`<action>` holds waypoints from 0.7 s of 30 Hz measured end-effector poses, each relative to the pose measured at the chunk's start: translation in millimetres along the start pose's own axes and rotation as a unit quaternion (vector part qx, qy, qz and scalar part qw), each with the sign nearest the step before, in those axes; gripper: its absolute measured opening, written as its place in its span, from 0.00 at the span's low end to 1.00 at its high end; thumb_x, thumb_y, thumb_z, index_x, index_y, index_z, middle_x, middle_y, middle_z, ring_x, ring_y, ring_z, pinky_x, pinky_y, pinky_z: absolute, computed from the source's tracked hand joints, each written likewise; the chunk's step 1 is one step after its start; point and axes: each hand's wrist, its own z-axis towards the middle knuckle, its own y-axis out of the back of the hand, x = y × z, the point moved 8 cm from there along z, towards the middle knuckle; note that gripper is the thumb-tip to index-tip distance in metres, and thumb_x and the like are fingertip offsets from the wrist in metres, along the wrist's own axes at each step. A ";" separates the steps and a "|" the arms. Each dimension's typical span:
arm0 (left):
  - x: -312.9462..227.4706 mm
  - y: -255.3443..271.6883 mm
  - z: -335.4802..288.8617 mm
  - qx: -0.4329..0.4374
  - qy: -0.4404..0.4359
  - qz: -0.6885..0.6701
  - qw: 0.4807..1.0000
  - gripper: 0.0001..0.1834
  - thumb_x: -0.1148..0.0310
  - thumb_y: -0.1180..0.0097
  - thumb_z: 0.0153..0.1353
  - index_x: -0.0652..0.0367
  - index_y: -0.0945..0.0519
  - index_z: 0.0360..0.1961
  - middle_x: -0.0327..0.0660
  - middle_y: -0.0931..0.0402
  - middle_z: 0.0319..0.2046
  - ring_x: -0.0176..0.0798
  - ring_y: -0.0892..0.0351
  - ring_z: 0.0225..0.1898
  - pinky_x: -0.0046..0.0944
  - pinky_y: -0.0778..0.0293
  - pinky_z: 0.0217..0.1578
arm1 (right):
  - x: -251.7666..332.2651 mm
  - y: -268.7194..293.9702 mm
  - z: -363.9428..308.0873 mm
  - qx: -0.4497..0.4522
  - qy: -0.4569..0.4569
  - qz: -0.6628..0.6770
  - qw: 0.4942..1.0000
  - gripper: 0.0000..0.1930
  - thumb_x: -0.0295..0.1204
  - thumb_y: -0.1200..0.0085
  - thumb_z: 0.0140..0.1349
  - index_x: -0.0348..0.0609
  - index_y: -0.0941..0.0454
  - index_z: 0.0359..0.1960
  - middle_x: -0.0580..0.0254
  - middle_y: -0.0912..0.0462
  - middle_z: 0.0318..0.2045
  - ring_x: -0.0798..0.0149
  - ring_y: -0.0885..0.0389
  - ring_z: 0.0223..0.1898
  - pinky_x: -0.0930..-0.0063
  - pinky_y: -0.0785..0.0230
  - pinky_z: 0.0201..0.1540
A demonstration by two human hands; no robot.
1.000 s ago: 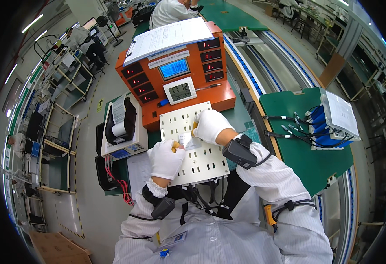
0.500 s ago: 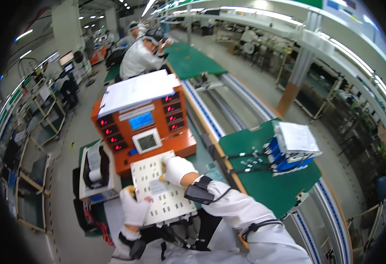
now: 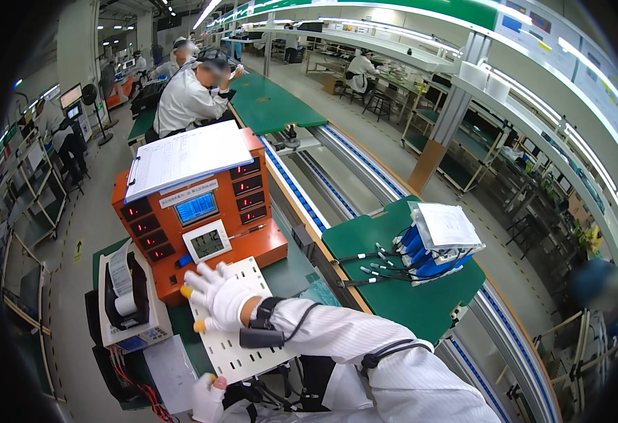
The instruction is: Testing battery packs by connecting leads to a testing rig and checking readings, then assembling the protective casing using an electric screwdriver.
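My right hand (image 3: 223, 297), in a white glove with yellow-covered fingertips, lies with fingers spread over a cream-white plate (image 3: 242, 356) full of small slots. It covers the plate's upper left part; whether it presses on the surface is hard to tell. My left hand (image 3: 208, 400), also gloved, with a bare thumb tip, is beside the plate's lower left corner. Its other fingers are mostly hidden. Dark cables (image 3: 281, 388) bunch below the plate's near edge. Just beyond the plate stands an orange tester (image 3: 274, 243) with red digit displays, a blue screen and a small white digital meter (image 3: 207, 241).
A clipboard with paper (image 3: 189, 158) rests on the tester. Left of it sits an instrument (image 3: 155, 331) carrying a paper roll, with red leads. At right, a blue battery pack (image 3: 422, 257) with cables stands on a green board (image 3: 393, 299) over conveyor rails. A co-worker (image 3: 189, 99) sits beyond.
My right hand has moved left across the plate and its fingers have spread. My left hand has slid down toward the plate's near corner. The whole view has shifted.
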 end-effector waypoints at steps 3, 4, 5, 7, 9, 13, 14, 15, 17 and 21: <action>-22.1 -14.8 -13.0 0.009 0.004 -0.104 0.995 0.19 0.55 0.48 0.70 0.61 0.22 0.31 0.31 0.27 0.23 0.24 0.36 0.23 0.28 0.40 0.24 | -12.8 1.0 11.4 -0.016 -0.030 0.002 0.999 0.37 0.52 0.47 0.59 0.46 0.37 0.67 0.48 0.47 0.71 0.41 0.55 0.73 0.37 0.57 0.69; -26.1 -18.9 -14.3 0.027 0.000 -0.117 0.993 0.18 0.56 0.48 0.69 0.61 0.22 0.30 0.31 0.27 0.22 0.24 0.35 0.24 0.29 0.39 0.25 | -10.1 -2.6 10.9 -0.025 -0.023 -0.003 0.999 0.37 0.52 0.47 0.59 0.46 0.37 0.67 0.48 0.47 0.71 0.41 0.54 0.73 0.37 0.57 0.69; -29.2 -22.9 -15.0 0.037 0.014 -0.112 0.993 0.18 0.57 0.50 0.70 0.61 0.22 0.29 0.31 0.27 0.22 0.24 0.35 0.24 0.28 0.39 0.26 | -9.8 -5.6 9.0 -0.034 -0.016 -0.007 0.999 0.37 0.51 0.47 0.59 0.46 0.38 0.68 0.48 0.48 0.71 0.41 0.54 0.73 0.37 0.57 0.69; -32.3 -25.9 -16.1 0.040 0.019 -0.124 0.991 0.18 0.57 0.50 0.70 0.61 0.22 0.30 0.31 0.28 0.22 0.24 0.35 0.24 0.28 0.39 0.26 | 6.9 -8.0 -2.6 -0.015 0.027 -0.010 0.999 0.37 0.51 0.48 0.58 0.46 0.37 0.67 0.49 0.46 0.71 0.42 0.53 0.73 0.36 0.56 0.68; -34.5 -31.8 -17.6 0.020 0.040 -0.166 0.985 0.18 0.59 0.51 0.71 0.62 0.22 0.29 0.32 0.29 0.21 0.25 0.35 0.24 0.29 0.38 0.27 | 4.8 -8.2 -4.7 -0.036 0.055 -0.006 0.998 0.36 0.52 0.48 0.58 0.46 0.36 0.66 0.49 0.45 0.71 0.43 0.52 0.72 0.36 0.55 0.68; -21.0 -31.9 -23.2 -0.006 0.087 -0.234 0.968 0.19 0.61 0.53 0.71 0.64 0.23 0.29 0.35 0.29 0.21 0.28 0.33 0.23 0.29 0.37 0.28 | -71.3 11.2 12.4 -0.048 -0.125 0.003 0.991 0.29 0.52 0.52 0.59 0.44 0.25 0.55 0.50 0.29 0.60 0.47 0.32 0.62 0.45 0.40 0.59; -18.2 -30.9 -23.9 -0.013 0.085 -0.235 0.968 0.19 0.61 0.53 0.71 0.64 0.23 0.29 0.35 0.29 0.21 0.28 0.33 0.23 0.29 0.37 0.28 | -90.6 9.6 12.5 0.000 -0.191 0.022 0.981 0.29 0.54 0.55 0.61 0.44 0.22 0.52 0.49 0.22 0.54 0.48 0.25 0.56 0.48 0.37 0.56; -18.8 -33.9 -25.7 -0.003 0.089 -0.260 0.962 0.19 0.61 0.54 0.72 0.64 0.23 0.29 0.35 0.28 0.22 0.28 0.33 0.24 0.29 0.37 0.28 | -101.2 1.0 12.9 0.026 -0.216 0.064 0.974 0.29 0.55 0.57 0.63 0.42 0.19 0.45 0.48 0.19 0.46 0.46 0.21 0.50 0.51 0.33 0.53; -16.8 -37.7 -28.7 0.012 0.099 -0.305 0.947 0.18 0.60 0.55 0.72 0.63 0.23 0.32 0.35 0.27 0.24 0.27 0.34 0.24 0.28 0.38 0.27 | -112.6 -11.7 16.0 0.030 -0.226 0.106 0.968 0.33 0.57 0.62 0.65 0.39 0.16 0.35 0.45 0.16 0.35 0.43 0.18 0.41 0.53 0.28 0.46; -16.0 -44.8 -25.8 0.023 0.080 -0.357 0.930 0.16 0.61 0.56 0.73 0.62 0.24 0.37 0.34 0.28 0.26 0.27 0.35 0.24 0.27 0.39 0.26 | -123.0 -4.1 15.2 0.060 -0.283 0.113 0.951 0.36 0.59 0.68 0.68 0.38 0.16 0.32 0.43 0.16 0.36 0.42 0.17 0.41 0.52 0.28 0.46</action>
